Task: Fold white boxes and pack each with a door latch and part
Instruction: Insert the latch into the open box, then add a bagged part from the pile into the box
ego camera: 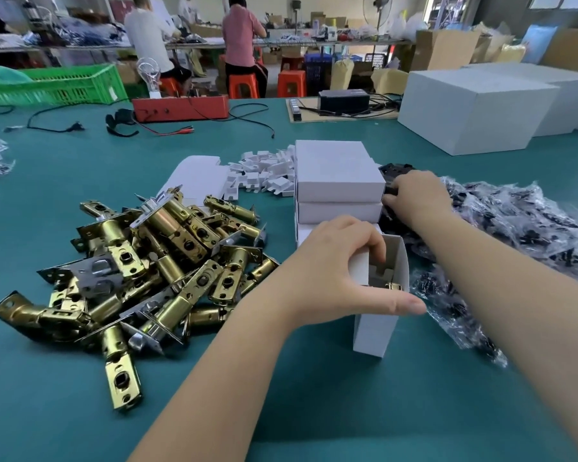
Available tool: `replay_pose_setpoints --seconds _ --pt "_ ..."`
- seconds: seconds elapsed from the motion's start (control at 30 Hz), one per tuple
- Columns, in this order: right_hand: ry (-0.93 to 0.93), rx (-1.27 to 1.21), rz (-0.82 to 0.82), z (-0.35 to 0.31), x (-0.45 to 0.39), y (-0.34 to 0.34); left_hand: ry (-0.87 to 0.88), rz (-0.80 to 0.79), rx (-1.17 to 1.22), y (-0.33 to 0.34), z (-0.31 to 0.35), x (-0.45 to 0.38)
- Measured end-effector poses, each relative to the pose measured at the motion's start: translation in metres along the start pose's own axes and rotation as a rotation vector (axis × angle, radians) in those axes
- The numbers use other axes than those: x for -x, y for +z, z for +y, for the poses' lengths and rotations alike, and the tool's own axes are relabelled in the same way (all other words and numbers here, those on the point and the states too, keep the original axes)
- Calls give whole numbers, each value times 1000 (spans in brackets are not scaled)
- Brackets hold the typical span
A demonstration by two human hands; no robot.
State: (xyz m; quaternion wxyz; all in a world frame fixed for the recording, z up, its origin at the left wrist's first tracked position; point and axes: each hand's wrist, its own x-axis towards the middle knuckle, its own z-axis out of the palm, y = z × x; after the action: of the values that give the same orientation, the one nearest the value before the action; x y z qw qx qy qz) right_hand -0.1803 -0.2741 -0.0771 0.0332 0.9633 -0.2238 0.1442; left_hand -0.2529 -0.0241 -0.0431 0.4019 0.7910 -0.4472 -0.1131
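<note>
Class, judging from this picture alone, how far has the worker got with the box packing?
Done: closed white boxes sit stacked. In hand: the left hand steadies an open box with a brass latch inside, while the right hand reaches into the bagged black parts. Left: a big latch pile and flat boxes.

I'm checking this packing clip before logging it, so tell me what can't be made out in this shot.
Head view only:
- Open box: the left hand covers its side; only a brass tip of a latch shows inside.
- Right hand: its fingertips are hidden behind the stack of closed boxes, so a grip cannot be confirmed.
- Bagged black parts: glare and crinkled plastic blur their shapes.
- Closed boxes: contents unseen.
</note>
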Motion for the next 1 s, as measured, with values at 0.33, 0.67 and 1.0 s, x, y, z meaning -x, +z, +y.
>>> replay_pose_setpoints --seconds 0.33,0.67,1.0 --pt "323 -1267 334 -4 66 -24 10 -19 -24 3 -2 -1" --pt "9 -1746 217 -21 131 -73 20 93 -11 -21 -9 4" --pt "-83 -1582 345 -36 140 -60 58 85 14 -14 -14 -1"
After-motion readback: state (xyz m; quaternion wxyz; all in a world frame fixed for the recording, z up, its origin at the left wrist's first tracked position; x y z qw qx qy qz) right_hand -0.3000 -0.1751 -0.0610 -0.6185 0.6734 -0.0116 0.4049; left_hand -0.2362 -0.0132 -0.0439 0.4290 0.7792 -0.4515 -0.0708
